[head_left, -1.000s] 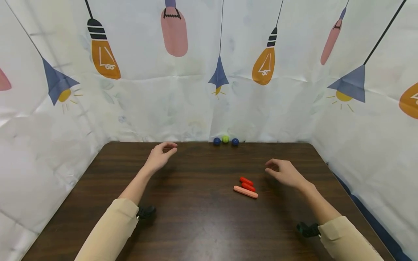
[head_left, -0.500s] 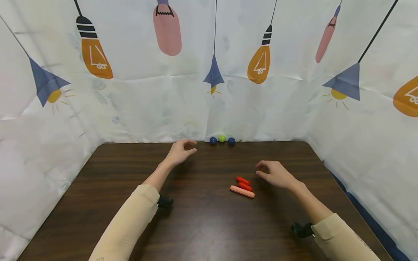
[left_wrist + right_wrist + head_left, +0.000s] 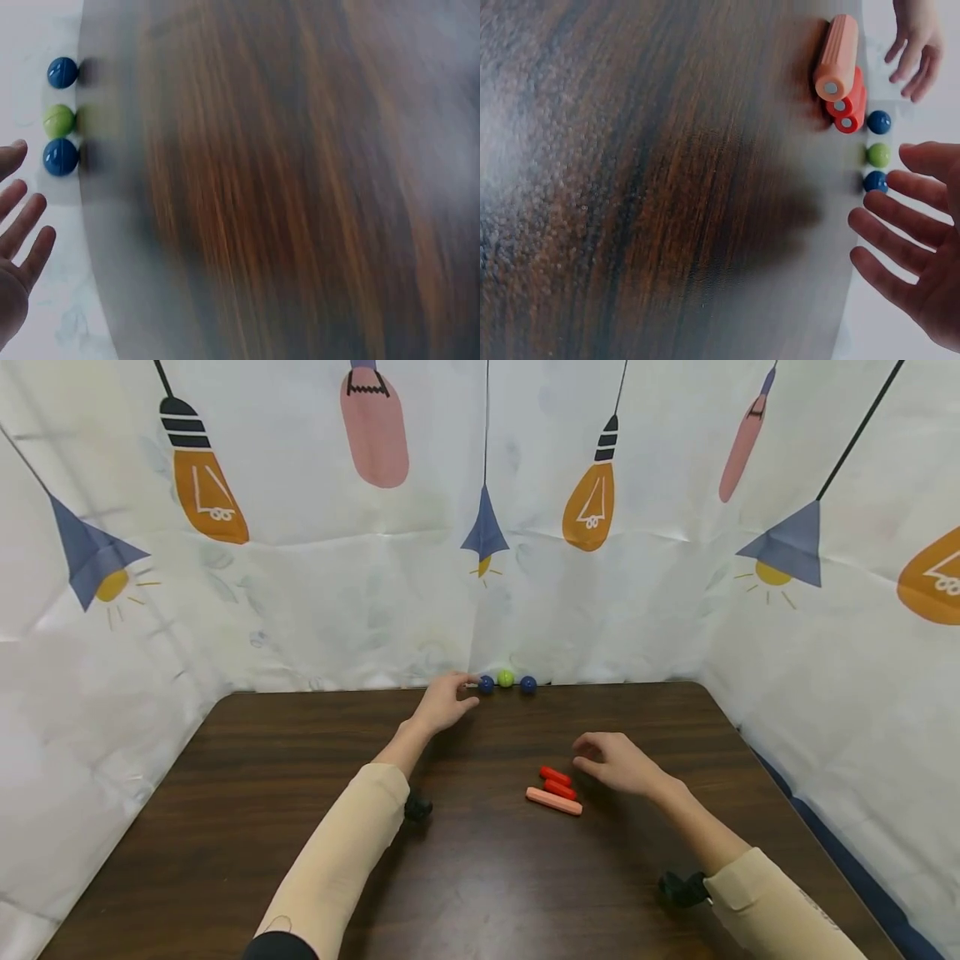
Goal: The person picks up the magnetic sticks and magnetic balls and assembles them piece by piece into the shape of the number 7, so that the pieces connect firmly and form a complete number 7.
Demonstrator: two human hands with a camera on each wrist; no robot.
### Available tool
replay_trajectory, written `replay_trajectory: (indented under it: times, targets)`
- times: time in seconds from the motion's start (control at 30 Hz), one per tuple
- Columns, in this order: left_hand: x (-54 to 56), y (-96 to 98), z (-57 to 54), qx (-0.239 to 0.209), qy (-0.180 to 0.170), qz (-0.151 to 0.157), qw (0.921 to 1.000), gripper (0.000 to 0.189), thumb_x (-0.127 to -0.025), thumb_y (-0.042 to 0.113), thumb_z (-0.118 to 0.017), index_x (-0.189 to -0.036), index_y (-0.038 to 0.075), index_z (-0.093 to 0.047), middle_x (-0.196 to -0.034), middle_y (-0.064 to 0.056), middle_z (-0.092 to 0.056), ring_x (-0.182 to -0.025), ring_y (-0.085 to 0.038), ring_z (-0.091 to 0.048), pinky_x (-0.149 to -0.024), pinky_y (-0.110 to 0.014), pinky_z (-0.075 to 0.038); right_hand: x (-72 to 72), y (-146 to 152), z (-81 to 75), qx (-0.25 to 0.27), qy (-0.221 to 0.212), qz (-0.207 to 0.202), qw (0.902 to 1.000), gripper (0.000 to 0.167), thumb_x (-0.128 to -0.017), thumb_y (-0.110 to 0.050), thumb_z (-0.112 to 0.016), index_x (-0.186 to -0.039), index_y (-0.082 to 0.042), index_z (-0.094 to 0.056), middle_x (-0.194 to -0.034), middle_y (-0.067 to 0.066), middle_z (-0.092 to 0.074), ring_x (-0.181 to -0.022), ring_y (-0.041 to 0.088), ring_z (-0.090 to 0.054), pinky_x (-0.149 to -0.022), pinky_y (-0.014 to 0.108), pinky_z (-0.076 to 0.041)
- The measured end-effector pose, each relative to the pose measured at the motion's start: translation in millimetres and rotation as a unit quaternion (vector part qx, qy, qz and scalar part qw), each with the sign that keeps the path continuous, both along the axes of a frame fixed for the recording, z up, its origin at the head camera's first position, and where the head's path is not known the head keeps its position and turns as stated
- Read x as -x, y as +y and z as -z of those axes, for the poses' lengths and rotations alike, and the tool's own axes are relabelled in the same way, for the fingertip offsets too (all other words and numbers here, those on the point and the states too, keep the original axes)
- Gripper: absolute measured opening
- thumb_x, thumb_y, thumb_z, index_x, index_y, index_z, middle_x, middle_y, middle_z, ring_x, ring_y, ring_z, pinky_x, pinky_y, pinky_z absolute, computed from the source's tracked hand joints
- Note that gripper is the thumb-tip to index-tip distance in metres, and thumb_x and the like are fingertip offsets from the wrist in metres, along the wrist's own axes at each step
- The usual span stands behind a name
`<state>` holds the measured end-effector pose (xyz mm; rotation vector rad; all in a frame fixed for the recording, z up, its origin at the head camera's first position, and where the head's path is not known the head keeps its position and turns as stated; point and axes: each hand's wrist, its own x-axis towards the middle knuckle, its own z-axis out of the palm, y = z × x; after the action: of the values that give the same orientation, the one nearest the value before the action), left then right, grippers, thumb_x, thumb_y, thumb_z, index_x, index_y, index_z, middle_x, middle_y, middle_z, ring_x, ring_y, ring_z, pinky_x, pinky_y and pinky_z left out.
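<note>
My left hand [image 3: 447, 700] reaches to the far side of the table, its fingertips right beside the left blue ball [image 3: 486, 684]. A green ball [image 3: 506, 678] and a second blue ball [image 3: 528, 685] continue the row along the back edge. In the left wrist view the left hand's fingers are spread, with nothing in them. My right hand [image 3: 622, 764] hovers just right of three short rods, fingers apart and holding nothing in the right wrist view. Two rods are red, one farther back [image 3: 555, 775] and one nearer [image 3: 560, 789]; the longer peach rod [image 3: 838, 56] is ridged, with a grey round end.
The dark wood-grain table [image 3: 480, 877] ends at a white printed cloth [image 3: 375, 610] right behind the balls. More cloth hangs at both sides. A dark band [image 3: 862, 868] runs below the table's right edge. Dark wrist-worn devices [image 3: 681, 890] sit at the cuffs.
My left hand has moved right across the back of the table, up to the left blue ball. My right hand has drifted slightly left, nearer the rods. The balls and rods stay put.
</note>
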<state>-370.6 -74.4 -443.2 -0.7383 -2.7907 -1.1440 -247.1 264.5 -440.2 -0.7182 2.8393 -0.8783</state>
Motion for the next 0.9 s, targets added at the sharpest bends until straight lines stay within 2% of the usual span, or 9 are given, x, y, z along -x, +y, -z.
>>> replay_trajectory:
  times: [0.07,0.17,0.37,0.6,0.9]
  targets:
    - [1.4,8.0,1.9,0.013,0.008,0.0,0.9999,0.042,-0.099,0.01,-0.071,-0.14,0.004,-0.062,-0.137,-0.019,-0.057,-0.118,-0.036,-0.057,-0.096,-0.049,-0.049,-0.1,0,0.7,-0.003,0.001,-0.001,1.0,0.028,-0.102,-0.019,-0.066,-0.123,0.0,-0.068,-0.112,0.005,-0.07,-0.103,0.024,-0.066,-0.09,0.047,-0.055]
    - [3.9,19.1,5.2,-0.002,0.009,-0.005,0.9999,0.043,-0.098,0.009,-0.072,-0.14,0.003,-0.062,-0.136,-0.021,-0.057,-0.117,-0.036,-0.057,-0.096,-0.05,-0.049,0.2,0,1.5,-0.005,0.004,-0.001,1.0,0.027,-0.102,-0.019,-0.067,-0.122,-0.001,-0.069,-0.111,0.004,-0.07,-0.101,0.023,-0.066,-0.089,0.046,-0.055]
    - [7.0,34.2,12.8,-0.058,-0.029,-0.05,0.9967,0.045,-0.099,0.008,-0.071,-0.142,0.003,-0.06,-0.142,-0.016,-0.056,-0.122,-0.035,-0.056,-0.097,-0.049,-0.049,0.0,0,2.0,-0.006,0.001,-0.007,1.0,0.027,-0.102,-0.02,-0.066,-0.122,-0.001,-0.068,-0.113,0.005,-0.07,-0.102,0.023,-0.067,-0.089,0.046,-0.055]
    - [9.7,43.1,16.4,-0.127,-0.053,-0.116,0.9836,0.042,-0.098,0.008,-0.072,-0.139,0.004,-0.063,-0.136,-0.016,-0.059,-0.118,-0.034,-0.057,-0.094,-0.047,-0.05,-2.5,-2,-0.8,-0.011,-0.005,-0.01,0.9999,0.028,-0.103,-0.02,-0.066,-0.123,-0.001,-0.068,-0.113,0.005,-0.07,-0.102,0.023,-0.067,-0.09,0.046,-0.055]
    - [16.9,49.5,23.4,-0.191,-0.082,-0.162,0.9647,0.042,-0.096,0.006,-0.074,-0.137,0.001,-0.063,-0.135,-0.022,-0.059,-0.123,-0.037,-0.057,-0.099,-0.047,-0.049,-5.1,2,-3.1,-0.012,-0.005,-0.013,0.9998,0.029,-0.103,-0.021,-0.065,-0.124,0.0,-0.068,-0.115,0.006,-0.07,-0.103,0.023,-0.067,-0.09,0.046,-0.055]
